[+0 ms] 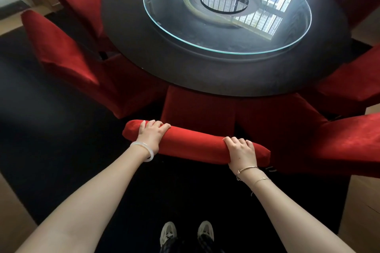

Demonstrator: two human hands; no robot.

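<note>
A red velvet chair stands right in front of me, its padded top rail [195, 144] running left to right and its seat [197, 107] tucked toward the table. My left hand [151, 134] grips the rail near its left end, fingers curled over the top. My right hand [241, 153] grips the rail near its right end in the same way. The dark round table [185, 68] lies just beyond the chair.
A glass turntable [226, 47] sits on the table and reflects a window. Other red chairs ring the table: two on the left [67, 51], two on the right [349, 139]. A black carpet [51, 129] covers the floor; my shoes [186, 232] show below.
</note>
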